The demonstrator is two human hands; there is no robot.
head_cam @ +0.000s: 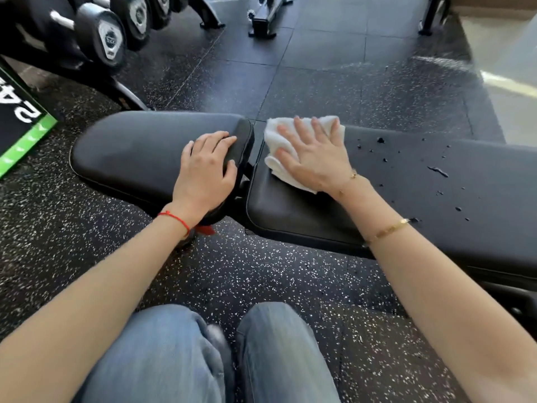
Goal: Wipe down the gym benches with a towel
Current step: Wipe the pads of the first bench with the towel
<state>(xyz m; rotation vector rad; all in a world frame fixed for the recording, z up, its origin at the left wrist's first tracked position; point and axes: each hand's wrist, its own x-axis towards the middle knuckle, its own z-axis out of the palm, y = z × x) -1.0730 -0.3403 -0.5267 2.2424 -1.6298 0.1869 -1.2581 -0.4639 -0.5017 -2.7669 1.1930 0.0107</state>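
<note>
A black padded gym bench lies across the view in two parts: a seat pad [130, 152] on the left and a long back pad [436, 205] on the right, with a narrow gap between them. A folded white towel [276, 141] lies on the back pad's left end. My right hand [313, 158] presses flat on the towel with fingers spread. My left hand [206, 170] rests on the seat pad's right end, fingers curled over its edge. Water droplets [436, 170] dot the back pad to the right of the towel.
A dumbbell rack [110, 39] stands at the far left. A black and green sign [20, 120] leans at the left edge. Other equipment frames [267, 16] stand behind on the speckled rubber floor [261, 271]. My knees in jeans [203, 359] are in front.
</note>
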